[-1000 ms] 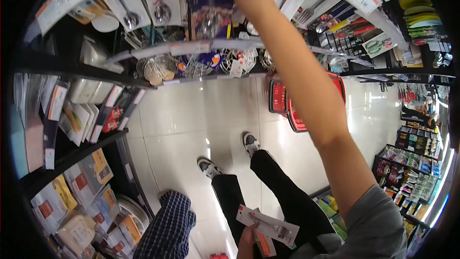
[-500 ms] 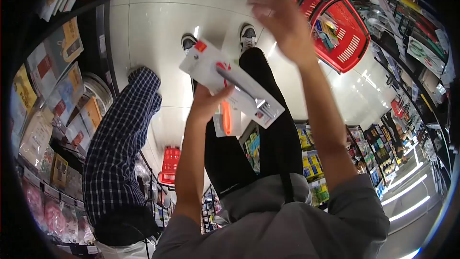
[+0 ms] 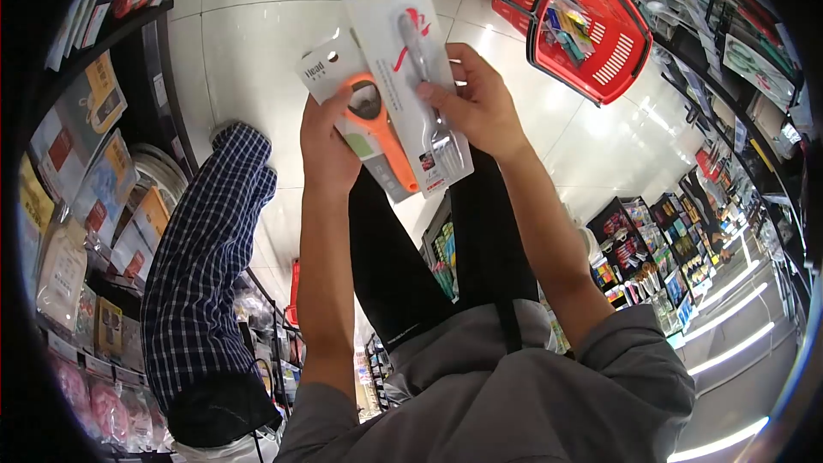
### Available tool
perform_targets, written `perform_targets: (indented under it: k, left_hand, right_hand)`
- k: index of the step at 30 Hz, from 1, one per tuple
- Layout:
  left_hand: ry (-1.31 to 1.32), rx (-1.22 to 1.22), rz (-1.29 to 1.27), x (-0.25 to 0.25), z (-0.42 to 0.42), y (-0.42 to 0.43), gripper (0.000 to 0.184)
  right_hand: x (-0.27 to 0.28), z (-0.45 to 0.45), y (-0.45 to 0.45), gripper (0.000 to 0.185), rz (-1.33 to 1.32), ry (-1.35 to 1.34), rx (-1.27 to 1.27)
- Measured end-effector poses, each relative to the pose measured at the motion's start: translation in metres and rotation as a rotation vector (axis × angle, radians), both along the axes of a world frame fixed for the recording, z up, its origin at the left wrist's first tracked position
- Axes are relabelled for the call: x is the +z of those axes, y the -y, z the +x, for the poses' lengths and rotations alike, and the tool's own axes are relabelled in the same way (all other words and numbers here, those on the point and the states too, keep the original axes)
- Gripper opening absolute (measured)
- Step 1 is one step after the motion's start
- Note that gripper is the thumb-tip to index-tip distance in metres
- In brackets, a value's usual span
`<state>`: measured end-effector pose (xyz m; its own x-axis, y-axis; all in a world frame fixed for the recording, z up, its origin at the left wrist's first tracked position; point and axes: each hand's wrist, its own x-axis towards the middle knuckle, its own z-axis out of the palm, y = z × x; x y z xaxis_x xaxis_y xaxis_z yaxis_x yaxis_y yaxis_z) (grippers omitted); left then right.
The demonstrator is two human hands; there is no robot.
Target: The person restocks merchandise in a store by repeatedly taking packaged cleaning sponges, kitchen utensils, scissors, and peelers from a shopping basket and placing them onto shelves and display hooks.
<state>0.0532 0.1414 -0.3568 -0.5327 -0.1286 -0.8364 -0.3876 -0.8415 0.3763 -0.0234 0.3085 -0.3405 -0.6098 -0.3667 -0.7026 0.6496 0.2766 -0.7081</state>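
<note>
My left hand (image 3: 330,146) grips the left side of a carded orange peeler (image 3: 390,147), its thumb near the ring-shaped head. My right hand (image 3: 484,107) holds a long white pack with a metal fork (image 3: 446,150) in it, thumb pressed on the front. The two packs are side by side in front of my legs, the fork pack slightly overlapping the peeler card. Most fingers of both hands are hidden behind the packs.
A red shopping basket (image 3: 624,64) holding several packaged items stands on the floor at upper right. Shelves with hanging goods (image 3: 754,77) line the right; another rack (image 3: 107,197) is on the left. A person in a checked garment (image 3: 206,249) is close at my left.
My right hand has come down to the fork pack and grips it. The peeler card, earlier partly behind it, now shows beside it in my left hand. Both packs have moved up.
</note>
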Motion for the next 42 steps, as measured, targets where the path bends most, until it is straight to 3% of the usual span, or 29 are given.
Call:
perform_targets:
  k: [2, 13, 16, 26, 28, 37, 42]
  left_hand:
    - [-0.232, 0.010, 0.038, -0.005, 0.002, 0.000, 0.041]
    - [-0.203, -0.129, -0.201, -0.007, 0.003, -0.006, 0.037]
    - [-0.087, -0.097, -0.313, 0.000, -0.007, -0.007, 0.037]
    - [-0.325, -0.267, -0.444, 0.048, -0.060, -0.008, 0.027]
    - [-0.380, -0.320, -0.500, 0.066, -0.082, -0.018, 0.029]
    - [-0.590, -0.596, -0.699, 0.149, -0.157, -0.094, 0.073]
    - [-0.726, -0.631, -0.693, 0.173, -0.174, -0.129, 0.074]
  right_hand:
    - [0.002, -0.004, -0.004, 0.035, -0.053, 0.040, -0.097]
    - [0.001, 0.003, -0.017, 0.034, -0.006, 0.054, -0.176]
    - [-0.006, 0.012, -0.031, 0.036, 0.049, -0.009, -0.165]
    - [-0.001, 0.066, -0.088, 0.034, 0.249, -0.096, -0.183]
    - [0.009, 0.070, -0.097, 0.039, 0.346, 0.009, -0.065]
    - [0.025, 0.109, -0.126, 0.046, 0.384, 0.123, -0.167]
    - [0.048, 0.113, -0.142, 0.049, 0.404, 0.065, -0.210]
